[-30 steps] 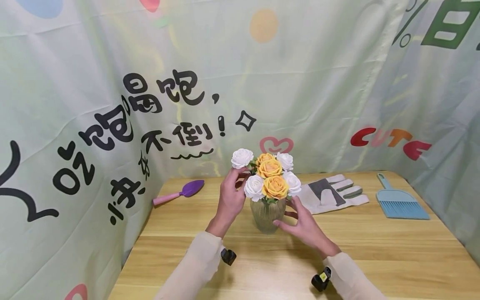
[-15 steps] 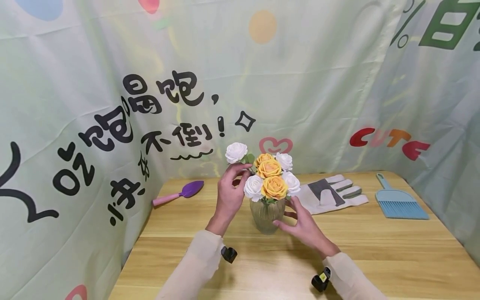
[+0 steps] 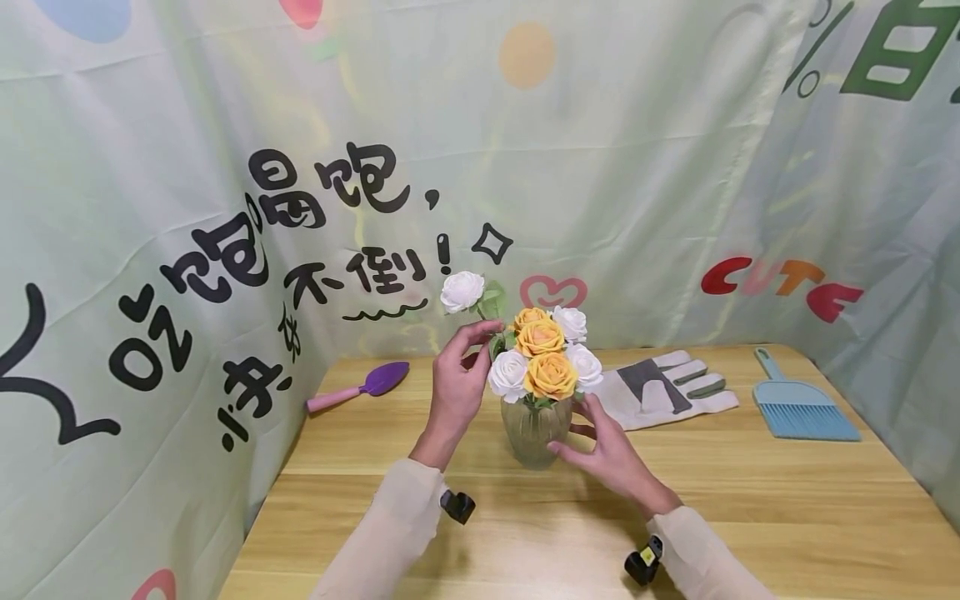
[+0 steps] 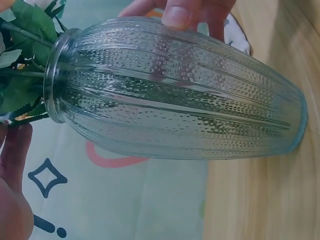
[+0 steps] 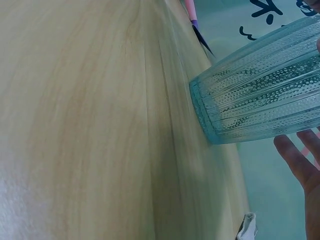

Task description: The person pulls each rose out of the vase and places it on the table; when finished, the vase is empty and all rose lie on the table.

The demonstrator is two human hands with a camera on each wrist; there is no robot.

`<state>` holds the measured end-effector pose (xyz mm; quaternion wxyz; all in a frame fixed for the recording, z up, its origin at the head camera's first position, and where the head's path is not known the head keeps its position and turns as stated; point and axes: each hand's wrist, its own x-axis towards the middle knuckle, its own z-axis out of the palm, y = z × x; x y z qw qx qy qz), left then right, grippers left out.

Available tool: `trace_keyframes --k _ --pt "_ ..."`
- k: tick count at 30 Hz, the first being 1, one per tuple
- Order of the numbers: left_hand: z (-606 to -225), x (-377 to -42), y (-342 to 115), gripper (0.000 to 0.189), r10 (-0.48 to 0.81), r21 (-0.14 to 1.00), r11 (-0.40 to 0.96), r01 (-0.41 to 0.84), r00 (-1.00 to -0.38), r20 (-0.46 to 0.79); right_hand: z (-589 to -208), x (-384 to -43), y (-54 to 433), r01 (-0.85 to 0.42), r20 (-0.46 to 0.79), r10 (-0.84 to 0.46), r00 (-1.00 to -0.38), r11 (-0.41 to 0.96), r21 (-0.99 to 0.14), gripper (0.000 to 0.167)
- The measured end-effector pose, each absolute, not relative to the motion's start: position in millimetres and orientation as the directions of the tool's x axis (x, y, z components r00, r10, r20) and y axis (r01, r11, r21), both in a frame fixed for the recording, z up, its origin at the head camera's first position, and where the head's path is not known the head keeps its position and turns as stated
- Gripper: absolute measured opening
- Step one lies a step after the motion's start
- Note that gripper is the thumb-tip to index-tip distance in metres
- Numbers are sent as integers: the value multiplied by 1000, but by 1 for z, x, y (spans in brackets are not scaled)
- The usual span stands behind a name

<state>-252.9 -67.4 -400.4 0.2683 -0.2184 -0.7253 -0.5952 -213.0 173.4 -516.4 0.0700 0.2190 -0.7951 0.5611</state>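
Note:
In the head view a white rose (image 3: 462, 292) with green leaves stands up and left of the bouquet, its stem pinched by my left hand (image 3: 459, 379). A ribbed clear glass vase (image 3: 534, 437) stands upright on the table, holding yellow roses (image 3: 551, 375) and white roses (image 3: 507, 375). My right hand (image 3: 611, 450) holds the vase from the right, thumb at the front and fingers behind. In the left wrist view, green stems run into the mouth of the vase (image 4: 175, 95), and the left fingertips (image 4: 20, 137) touch a stem just beside the rim.
A purple trowel (image 3: 384, 377) with a pink handle lies at the table's left edge. Behind and right of the vase is a grey and white work glove (image 3: 656, 387). Further right lies a blue dustpan with a brush (image 3: 804, 404). A printed cloth (image 3: 637, 208) hangs round the table.
My left hand's white rose has risen and shifted left, away from the other flowers, showing more leaf and stem. The right hand and the vase have stayed in place.

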Motion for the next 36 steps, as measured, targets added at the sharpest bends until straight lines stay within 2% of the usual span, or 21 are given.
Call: trace_keyframes --k 3,9,22,26,30,36 --pt "-401 -252 -67 32 11 755 191 627 -771 637 -516 -213 173 -426 356 -270 -895 275 -862 87" --pt "-399 -250 -68 48 59 748 181 638 -766 640 -515 -212 173 -414 343 -272 -899 274 -868 88" --pt "-368 -255 -80 37 -52 728 84 681 -726 686 -515 -212 173 -420 348 -268 -898 286 -862 89" --pt "-342 -255 -97 39 -96 718 42 695 -712 695 -515 -213 173 -429 357 -269 -894 287 -857 90" --pt "-322 -254 -125 42 -122 713 60 698 -704 700 -515 -212 173 -426 355 -270 -895 287 -858 90" --pt "-328 -251 -178 47 -70 754 155 639 -754 653 -514 -211 174 -414 341 -268 -901 293 -862 89"
